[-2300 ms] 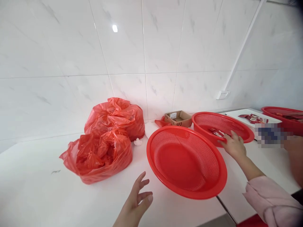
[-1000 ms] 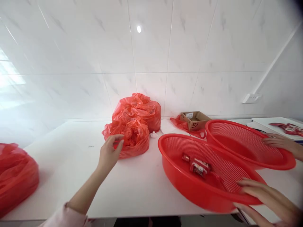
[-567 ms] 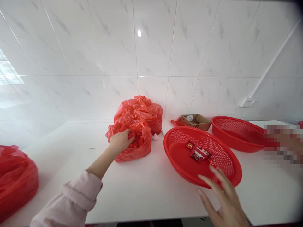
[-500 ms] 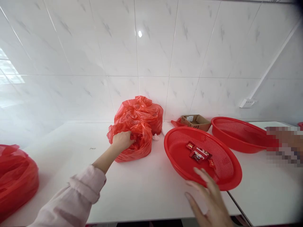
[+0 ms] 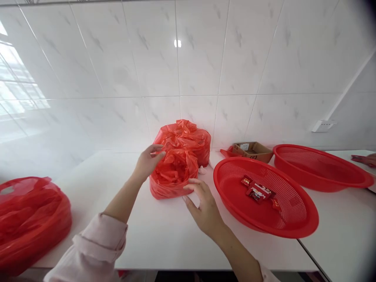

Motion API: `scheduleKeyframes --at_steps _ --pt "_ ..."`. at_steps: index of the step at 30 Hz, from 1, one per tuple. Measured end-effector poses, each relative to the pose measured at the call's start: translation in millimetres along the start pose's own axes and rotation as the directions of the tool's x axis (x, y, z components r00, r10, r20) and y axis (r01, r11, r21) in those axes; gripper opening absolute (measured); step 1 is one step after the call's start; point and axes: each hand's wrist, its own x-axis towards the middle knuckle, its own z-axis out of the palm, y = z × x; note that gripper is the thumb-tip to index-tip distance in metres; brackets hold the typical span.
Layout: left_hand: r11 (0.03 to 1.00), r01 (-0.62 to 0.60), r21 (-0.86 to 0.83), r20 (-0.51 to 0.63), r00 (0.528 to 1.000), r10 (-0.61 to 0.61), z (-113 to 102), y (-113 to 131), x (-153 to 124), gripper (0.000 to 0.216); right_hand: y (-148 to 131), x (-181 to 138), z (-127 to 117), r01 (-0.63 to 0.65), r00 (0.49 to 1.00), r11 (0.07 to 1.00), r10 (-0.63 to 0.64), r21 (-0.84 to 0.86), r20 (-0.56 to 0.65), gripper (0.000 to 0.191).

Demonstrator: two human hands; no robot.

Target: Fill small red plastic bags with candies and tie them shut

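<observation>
An open red plastic bag (image 5: 173, 190) stands on the white table, with crumpled red material showing inside its mouth. My left hand (image 5: 149, 161) is at the bag's upper left edge, fingers curved and thumb apart, with nothing visible in it. At the lower right edge of the bag is my right hand (image 5: 205, 207), its thumb and fingers spread. Whether the fingertips touch the plastic, I cannot tell. Right of it, a red perforated basket (image 5: 235, 215) holds several small red packets (image 5: 258, 192). Behind the open bag sits another, gathered red bag (image 5: 188, 135).
A second red basket (image 5: 317, 186) and a cardboard box (image 5: 260, 156) stand at the back right. A large red bag (image 5: 35, 219) lies at the left edge. White crumpled scrap (image 5: 202, 170) lies beside the bags. A co-worker's hand (image 5: 366, 159) shows at far right.
My left hand has come out of the open bag to its upper left edge. My right hand has moved left from in front of the basket to the bag. The view has shifted left.
</observation>
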Motion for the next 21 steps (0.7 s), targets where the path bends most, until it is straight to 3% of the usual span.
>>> scheduleKeyframes --at_steps 3,6,8,12,14,16,18,21 --pt "0.989 -0.017 0.150 0.049 0.999 0.009 20 -14 -6 0.061 4 2 9 -0.076 0.997 0.996 0.076 0.039 0.016 0.019" --pt "0.964 -0.011 0.265 0.049 0.999 -0.002 31 -21 -1 0.033 6 -7 11 -0.098 0.994 0.994 0.097 0.037 0.041 0.019" --pt "0.955 -0.018 0.297 0.010 1.000 0.016 28 -18 2 0.010 8 -13 9 -0.125 0.991 0.992 0.123 0.035 0.051 0.019" --pt "0.965 -0.081 0.251 -0.167 0.978 0.126 3 1 -10 0.016 13 -15 2 -0.192 0.981 0.978 0.188 0.080 0.052 0.022" --pt "0.992 -0.096 0.081 -0.281 0.953 0.115 -7 10 -29 0.021 11 -11 1 -0.210 0.978 0.966 0.208 0.148 0.029 0.023" --pt "0.970 -0.052 -0.238 -0.277 0.961 -0.017 -6 14 -55 0.023 6 -7 2 -0.248 0.967 0.928 0.254 0.278 0.016 0.028" --pt "0.837 0.081 -0.541 -0.076 0.987 -0.145 9 12 -84 0.025 -1 -6 5 -0.296 0.951 0.840 0.306 0.455 0.053 0.034" --pt "0.683 0.221 -0.696 0.185 0.974 -0.127 45 -1 -124 0.033 -7 -9 8 -0.327 0.937 0.705 0.329 0.629 0.119 0.031"
